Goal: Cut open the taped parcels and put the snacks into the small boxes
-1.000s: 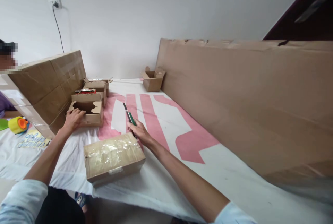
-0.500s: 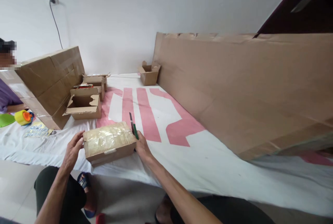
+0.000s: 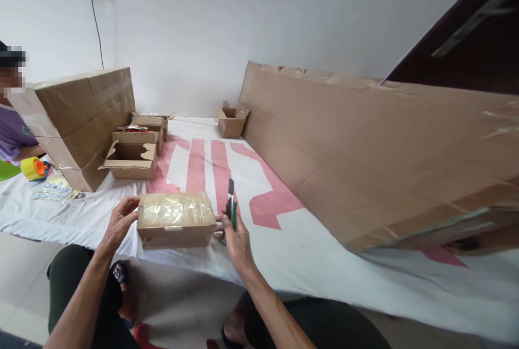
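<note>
A small cardboard box [image 3: 178,235] lies near the table's front edge, its top covered with shiny clear tape. My left hand [image 3: 121,219] grips its left end with bent fingers; part of the fingers is hidden behind the corner. At the other end, my right hand [image 3: 237,238] is closed around a utility knife [image 3: 232,208] with a green handle, its blade out and pointing up and away. Some fingertips of this hand reach toward the box's right end, touching or very close to it.
Open cardboard boxes [image 3: 133,170] stand at the left before a stack of taped cartons [image 3: 81,122]. Another small open box [image 3: 232,125] sits at the back. A large cardboard sheet [image 3: 344,149] leans along the right. Yellow tape [image 3: 30,168] lies far left, near a person [image 3: 14,127].
The box has turned slightly and sits a little further right in view. My right hand has drawn away from its right end, bringing the knife along. My left hand stays at the left end.
</note>
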A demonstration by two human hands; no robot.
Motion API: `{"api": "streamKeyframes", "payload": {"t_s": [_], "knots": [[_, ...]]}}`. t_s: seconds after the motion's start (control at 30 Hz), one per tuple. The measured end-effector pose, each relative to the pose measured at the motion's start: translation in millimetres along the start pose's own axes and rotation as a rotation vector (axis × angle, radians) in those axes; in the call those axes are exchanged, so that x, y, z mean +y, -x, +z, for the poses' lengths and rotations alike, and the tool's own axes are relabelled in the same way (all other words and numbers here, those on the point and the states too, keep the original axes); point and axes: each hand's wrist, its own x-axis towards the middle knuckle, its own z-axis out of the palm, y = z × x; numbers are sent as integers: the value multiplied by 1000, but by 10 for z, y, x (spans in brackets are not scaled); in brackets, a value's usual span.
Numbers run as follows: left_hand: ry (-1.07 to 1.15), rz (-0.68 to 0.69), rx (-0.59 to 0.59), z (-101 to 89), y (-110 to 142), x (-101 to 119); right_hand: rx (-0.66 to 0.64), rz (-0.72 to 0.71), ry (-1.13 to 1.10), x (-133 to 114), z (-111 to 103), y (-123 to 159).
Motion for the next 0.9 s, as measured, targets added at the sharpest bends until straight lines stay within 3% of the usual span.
{"api": "streamKeyframes", "payload": {"t_s": [0.2,0.4,0.57,0.73,0.9], "knots": [[24,20,-58,-35,-91,66,53,-89,109,-160,182,139],[24,30,32,-96,-266,14,19,-167,92,-185,399,78],[62,22,77,-59,-245,18,-74,-183,61,-190,214,20],[-7,46,-18,-105,-239,57,-56,-126,89,-228,-57,38],[-62,101,-158,-156,-253,122,-87,-190,125,-310,28,182]]}}
